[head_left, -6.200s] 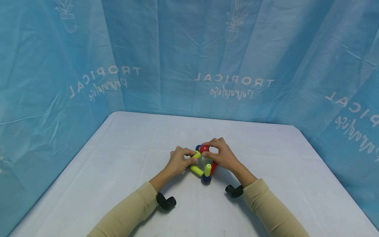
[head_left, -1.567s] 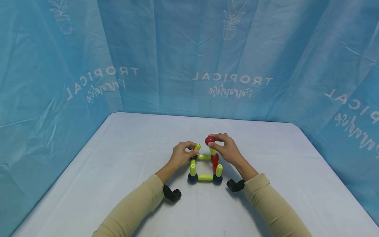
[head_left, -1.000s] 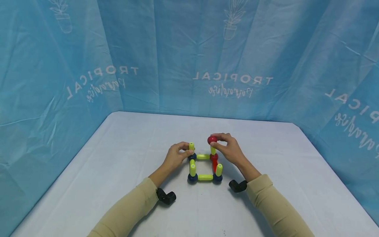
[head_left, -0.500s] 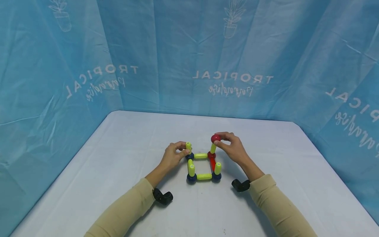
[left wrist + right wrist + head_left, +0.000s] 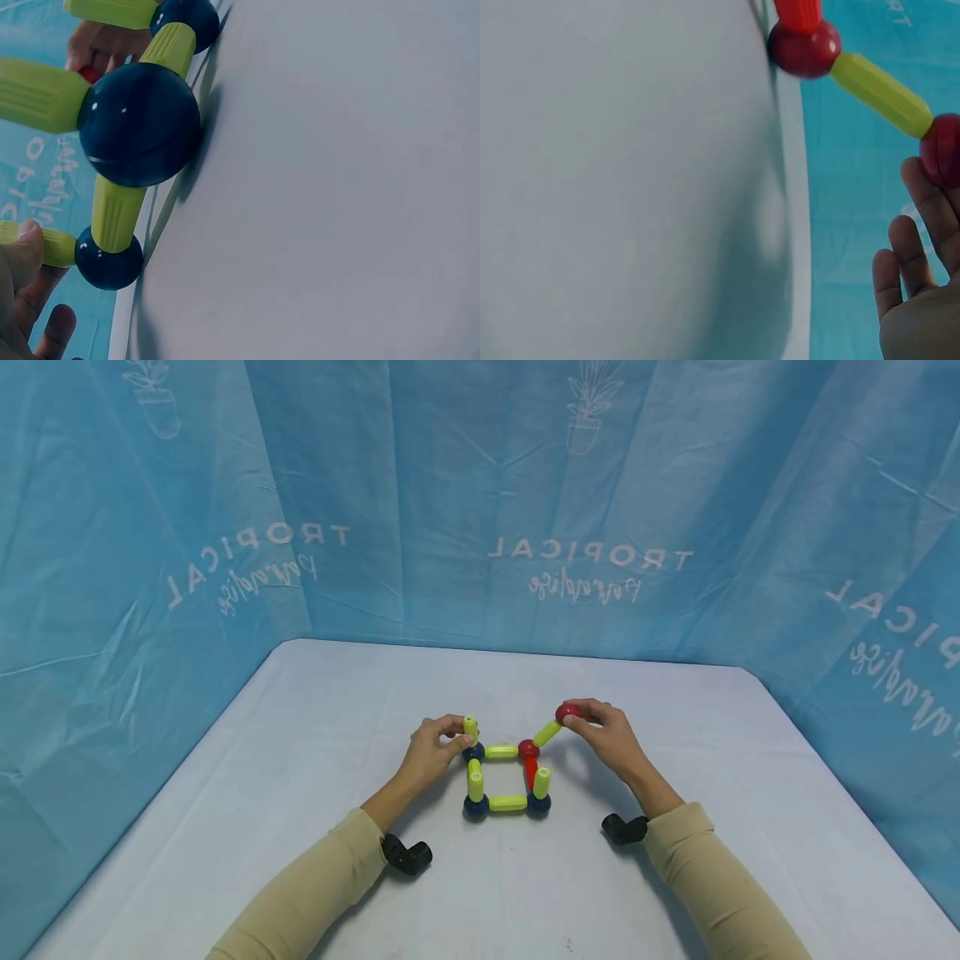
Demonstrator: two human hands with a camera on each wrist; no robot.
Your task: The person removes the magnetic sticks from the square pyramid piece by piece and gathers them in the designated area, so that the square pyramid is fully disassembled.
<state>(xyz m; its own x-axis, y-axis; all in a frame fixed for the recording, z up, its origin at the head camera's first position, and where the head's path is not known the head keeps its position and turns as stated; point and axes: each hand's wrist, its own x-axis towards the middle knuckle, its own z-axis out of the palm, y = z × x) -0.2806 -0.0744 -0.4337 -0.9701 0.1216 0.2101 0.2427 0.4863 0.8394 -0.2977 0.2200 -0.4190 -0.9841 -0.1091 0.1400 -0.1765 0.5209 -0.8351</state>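
A square of magnetic rods and balls lies on the table, with navy balls (image 5: 476, 808) at three corners and a red ball (image 5: 528, 750) at the far right one. Yellow-green rods form three sides; a red rod (image 5: 531, 772) forms the right side. My left hand (image 5: 431, 753) pinches the upright yellow-green rod (image 5: 57, 247) on the far left navy ball. With my right hand (image 5: 613, 742) I hold a second red ball (image 5: 567, 714), joined to a yellow-green rod (image 5: 881, 94) that leans right from the corner ball. Two near corners carry upright rods.
The white table (image 5: 337, 718) stretches around the square on all sides. Behind it hangs a blue printed curtain (image 5: 465, 510). A black wrist mount (image 5: 407, 855) sits by the left sleeve, another black mount (image 5: 624, 829) by the right.
My right hand has moved right with the red ball, tilting its once upright rod outward. The square and my left hand have shifted slightly left. Much earlier, the square was skewed between both hands.
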